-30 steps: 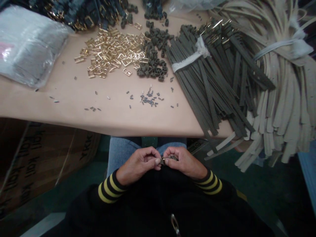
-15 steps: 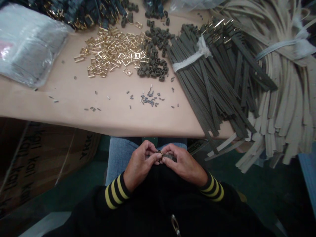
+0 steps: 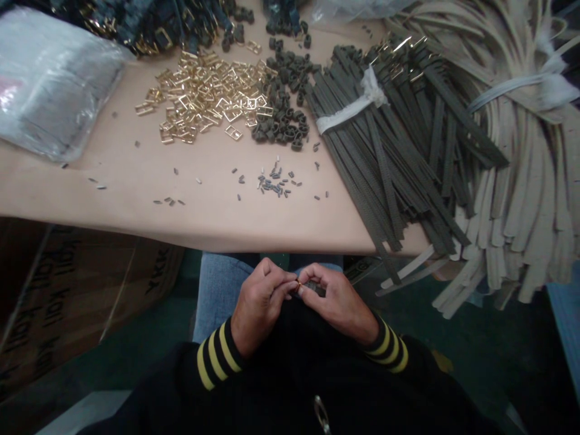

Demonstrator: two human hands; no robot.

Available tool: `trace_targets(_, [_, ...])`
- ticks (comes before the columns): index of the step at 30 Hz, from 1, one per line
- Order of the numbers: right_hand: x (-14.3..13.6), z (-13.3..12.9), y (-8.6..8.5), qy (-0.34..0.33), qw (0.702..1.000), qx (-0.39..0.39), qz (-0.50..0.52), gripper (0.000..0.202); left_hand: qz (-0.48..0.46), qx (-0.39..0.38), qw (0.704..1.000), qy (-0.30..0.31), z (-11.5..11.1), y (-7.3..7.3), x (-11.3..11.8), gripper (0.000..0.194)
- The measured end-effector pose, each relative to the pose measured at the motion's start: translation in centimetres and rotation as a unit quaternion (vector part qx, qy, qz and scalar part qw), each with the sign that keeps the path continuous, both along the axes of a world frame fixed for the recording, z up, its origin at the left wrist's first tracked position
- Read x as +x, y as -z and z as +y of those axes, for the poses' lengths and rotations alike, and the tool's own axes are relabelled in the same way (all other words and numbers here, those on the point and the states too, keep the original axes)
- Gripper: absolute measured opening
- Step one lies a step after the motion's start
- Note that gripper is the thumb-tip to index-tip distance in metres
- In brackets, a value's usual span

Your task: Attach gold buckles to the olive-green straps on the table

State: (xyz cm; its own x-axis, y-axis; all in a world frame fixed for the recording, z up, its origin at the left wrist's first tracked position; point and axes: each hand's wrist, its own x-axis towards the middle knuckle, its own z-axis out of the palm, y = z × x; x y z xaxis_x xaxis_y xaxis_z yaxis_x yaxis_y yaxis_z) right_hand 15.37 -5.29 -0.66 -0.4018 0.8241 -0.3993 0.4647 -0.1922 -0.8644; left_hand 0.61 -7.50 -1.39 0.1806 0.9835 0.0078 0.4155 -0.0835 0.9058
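Just below the table edge, over my lap, both hands meet fingertip to fingertip. My right hand (image 3: 338, 302) is closed round a dark olive strap (image 3: 316, 287), which shows between its fingers. At the strap's end a small gold buckle (image 3: 298, 284) glints between the two hands. My left hand (image 3: 260, 299) is closed, with thumb and fingers pinched at the buckle. Its fingers hide most of the buckle.
On the table (image 3: 136, 193) lie a heap of gold buckles (image 3: 208, 96), dark strap loops (image 3: 287, 103) and small scattered metal pieces (image 3: 274, 184). Tied olive straps (image 3: 380, 157) and beige straps (image 3: 521, 199) hang over the right edge. A plastic-wrapped pack (image 3: 49, 78) and a cardboard box (image 3: 81, 290) are at left.
My left hand has turned a little, its fingers drawn closer together at the buckle. The right hand has hardly moved.
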Motion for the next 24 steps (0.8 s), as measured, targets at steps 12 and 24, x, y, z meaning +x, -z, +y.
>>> trace_targets(12, [0.4, 0.4, -1.6, -0.054, 0.998, 0.022, 0.025, 0.005, -0.249, -0.363, 0.898, 0.022, 1.8, -0.9, -1.0, 0.018])
trace_targets(24, [0.0, 0.1, -2.2, -0.090, 0.995, 0.029, -0.024, 0.009, -0.380, -0.462, 0.797, 0.085, 1.3, -0.1, -2.1, 0.030])
